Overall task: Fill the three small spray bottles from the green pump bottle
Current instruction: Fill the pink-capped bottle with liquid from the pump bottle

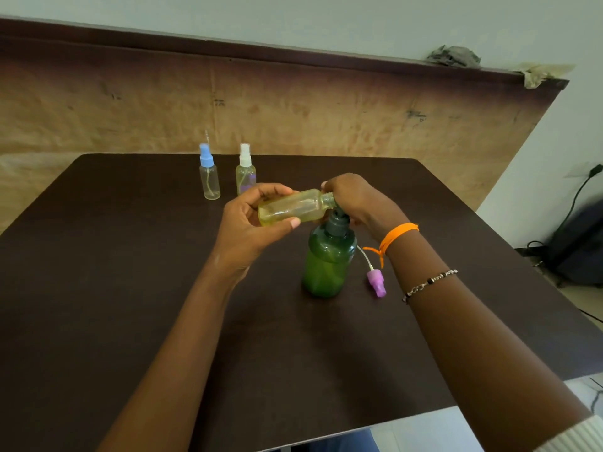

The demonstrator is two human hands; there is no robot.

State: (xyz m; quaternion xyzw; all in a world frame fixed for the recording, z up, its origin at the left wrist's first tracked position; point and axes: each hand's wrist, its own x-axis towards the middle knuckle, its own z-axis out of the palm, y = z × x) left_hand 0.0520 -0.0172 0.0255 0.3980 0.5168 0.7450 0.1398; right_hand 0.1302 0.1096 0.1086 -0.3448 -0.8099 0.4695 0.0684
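- Green pump bottle (328,262) upright mid-desk (130,288), right hand (354,199) curled over its pump.
- Uncapped spray bottle (295,207) sideways, gripped by left hand (251,220).
- Purple sprayer cap (377,282) lying beside; blue-capped bottle (208,172) and white-capped bottle (245,171) behind.

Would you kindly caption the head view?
Left hand tilts uncapped spray bottle at green pump bottle; right hand on pump.

From my remote feed: a dark brown table (130,288) fills the lower frame. Behind it, across the upper half, a worn plywood board (293,106) with a dark top edge leans against a pale wall (293,17). Crumpled paper wads (455,56) sit on the board's top at upper right. At far right, a black cable (577,194) runs from a wall socket (584,169) toward a dark object on the light floor (434,432).
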